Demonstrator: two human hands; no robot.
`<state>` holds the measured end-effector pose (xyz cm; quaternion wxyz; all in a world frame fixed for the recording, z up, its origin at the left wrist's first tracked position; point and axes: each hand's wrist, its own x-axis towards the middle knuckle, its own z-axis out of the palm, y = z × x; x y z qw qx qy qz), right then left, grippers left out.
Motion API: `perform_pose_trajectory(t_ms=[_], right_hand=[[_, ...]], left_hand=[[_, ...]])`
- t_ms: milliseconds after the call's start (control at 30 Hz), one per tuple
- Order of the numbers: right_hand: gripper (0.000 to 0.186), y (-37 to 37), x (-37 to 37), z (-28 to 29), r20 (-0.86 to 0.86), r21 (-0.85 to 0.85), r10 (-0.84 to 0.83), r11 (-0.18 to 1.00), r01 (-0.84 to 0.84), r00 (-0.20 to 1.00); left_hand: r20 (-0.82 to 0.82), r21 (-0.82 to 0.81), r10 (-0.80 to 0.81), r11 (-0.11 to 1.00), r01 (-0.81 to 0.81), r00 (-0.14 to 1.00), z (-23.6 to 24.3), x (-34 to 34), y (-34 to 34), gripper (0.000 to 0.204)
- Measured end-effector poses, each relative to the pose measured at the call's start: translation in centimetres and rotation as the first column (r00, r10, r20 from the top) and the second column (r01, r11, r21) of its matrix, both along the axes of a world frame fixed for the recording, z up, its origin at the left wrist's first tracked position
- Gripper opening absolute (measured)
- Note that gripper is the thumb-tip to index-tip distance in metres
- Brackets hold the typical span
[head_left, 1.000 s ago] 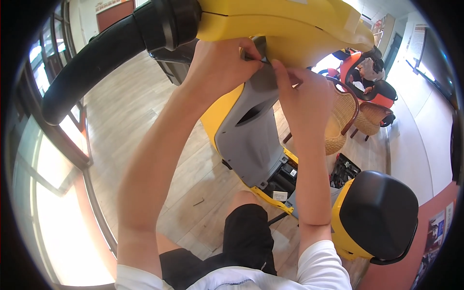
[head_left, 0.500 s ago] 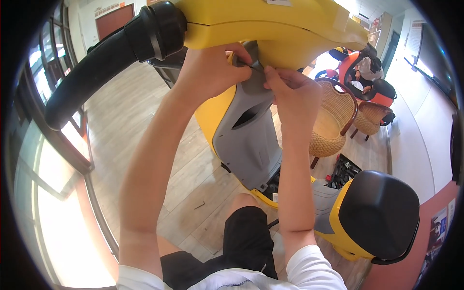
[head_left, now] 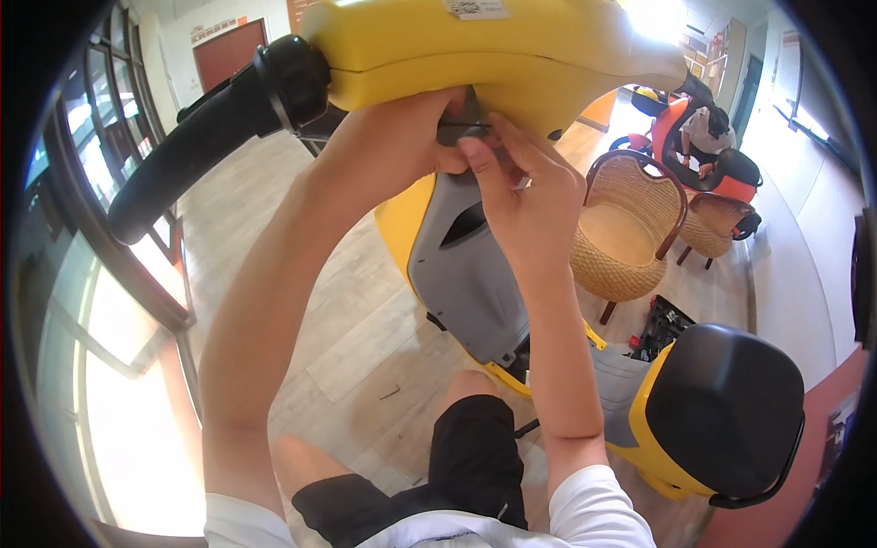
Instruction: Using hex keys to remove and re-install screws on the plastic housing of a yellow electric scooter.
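A yellow scooter's handlebar cover (head_left: 475,50) spans the top of the view, above its grey leg shield (head_left: 470,283). My left hand (head_left: 416,137) reaches under the cover, most of its fingers hidden behind it; the thumb is bent near the shield's top. Close on its right, my right hand (head_left: 530,183) has curled fingers, the index fingertip at the end of a thin dark rod (head_left: 468,124). This rod runs across between the two hands just beneath the cover. Its exact kind is too small to make out.
A black handlebar grip (head_left: 192,137) juts out left. The black seat (head_left: 726,406) is at right, near an open toolbox (head_left: 660,329). A small L-shaped hex key (head_left: 391,393) lies on the floor. Wicker chairs (head_left: 626,228) and a person (head_left: 708,132) beside a red scooter are beyond.
My right hand has shifted left and closer to my left hand, its thumb now lower beside the left thumb. The thin rod shows more plainly. The view has shifted slightly.
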<state>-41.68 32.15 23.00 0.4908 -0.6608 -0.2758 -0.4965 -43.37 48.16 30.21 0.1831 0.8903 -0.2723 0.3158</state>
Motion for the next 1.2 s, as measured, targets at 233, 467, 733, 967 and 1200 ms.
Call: perform_pose_trajectory(t_ms=[233, 467, 733, 967, 1200], right_hand=[[0.018, -0.7, 0.1, 0.6, -0.056, 0.045, 0.009, 0.999, -0.006, 0.998], [0.017, -2.3, 3.1, 0.0, 0.318, -0.236, -0.101, 0.954, 0.182, 0.943], [0.011, -2.4, 3.1, -0.9, 0.161, -0.188, -0.094, 0.974, 0.124, 0.982], [0.012, -1.5, 3.4, -0.6, 0.113, -0.058, 0.021, 0.998, -0.014, 0.993], [0.014, -0.6, 4.0, -0.8, 0.205, 0.079, 0.068, 0.993, -0.086, 0.976]], left_hand=[[0.16, -0.003, 0.071, 0.997, -0.071, 0.985, -1.4, -0.4, -0.8, 0.049], [0.026, -0.053, 0.158, 0.986, -0.157, 0.987, -1.2, 0.0, -1.2, 0.038], [-0.036, -0.072, 0.299, 0.951, -0.301, 0.953, -0.9, 0.6, -1.8, 0.011], [-0.105, -0.177, 0.27, 0.942, -0.285, 0.957, -0.7, 0.2, -2.2, 0.02], [-0.091, -0.328, 0.275, 0.899, -0.289, 0.957, -1.7, -0.2, -2.3, 0.033]])
